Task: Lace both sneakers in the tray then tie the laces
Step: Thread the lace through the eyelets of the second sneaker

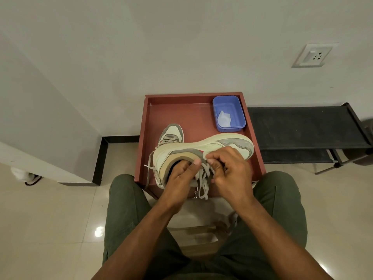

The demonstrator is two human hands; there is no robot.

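A cream and grey sneaker (203, 146) lies on its side across the front of the red-brown tray (181, 112), sole toward the wall. My left hand (181, 174) grips its collar, fingers inside the opening. My right hand (228, 168) pinches the grey lace (202, 182) at the eyelets. Loose lace ends hang over the tray's front edge. A second sneaker (171, 136) stands behind the first, toe pointing away, with its laces threaded. Another lace end (149, 168) trails off the left side.
A blue plastic box (229, 113) holding a white scrap sits in the tray's back right corner. A black low bench (302, 128) stands to the right against the wall. My knees in green trousers flank the tray's front edge.
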